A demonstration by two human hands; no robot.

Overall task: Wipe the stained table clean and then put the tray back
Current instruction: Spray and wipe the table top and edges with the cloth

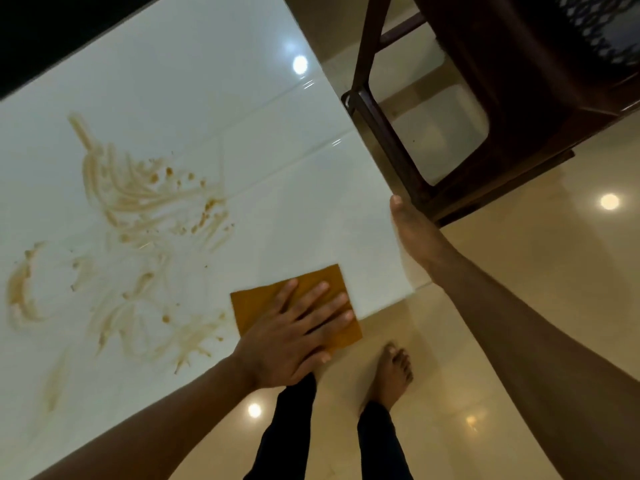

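Note:
A glossy white table (214, 98) fills the left of the head view, smeared with brown streaks and crumbs (138, 202) across its middle and left. An orange-brown cloth (249, 306) lies flat near the table's near right corner, partly overhanging the edge. My left hand (298, 334) presses flat on the cloth with fingers spread. My right hand (412, 233) rests edge-on against the table's right side, and its fingers are hidden behind the edge. No tray is in view.
A dark brown chair (485, 81) stands close to the table's right side on the shiny beige floor (519, 271). My bare foot (393, 372) and dark trouser legs are below the table's corner. A black band runs along the far top left.

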